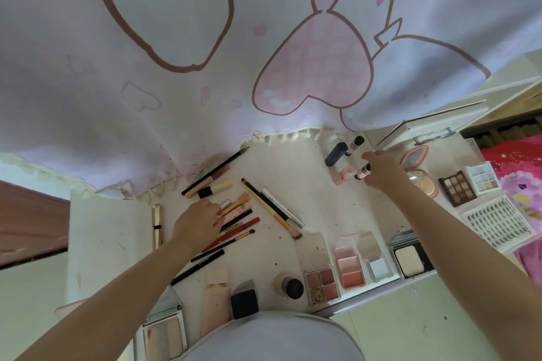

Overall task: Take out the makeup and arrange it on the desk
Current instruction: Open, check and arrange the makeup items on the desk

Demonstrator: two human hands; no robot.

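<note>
Right hand: the right hand (381, 170) was seen closed round a small dark-capped vial with a white label (363, 172), which was pinched at the fingertips just above the desk top.
Left hand: the left hand (199, 221) was laid palm down with curled fingers on a loose cluster of pink, red and black pencils and brushes (237, 223); whether one was actually gripped cannot be told, the fingertips being hidden.
Landmark: places below are given from the navy blue rectangular tube (336, 154).
Held vial: it was held just right of and nearer than the navy tube, beside a pale pink little bottle (341, 176).
Second vial: a matching dark-capped vial (356, 143) lay touching or just beside the navy tube on its right.
Arm pose: both forearms were stretched forward from the body, the right one reaching far and to the right, the left one shorter and to the left.
Step in hand: the makeup was judged mostly laid out already on the white scuffed desk (308, 184); the vial was being placed among the small bottles.
Next move: a gentle lowering beside its twin would be called for, then release.
Palettes: an open four-pan eyeshadow palette (322, 284) and a peach blush palette (350, 269) lay well nearer than the navy tube.
</note>
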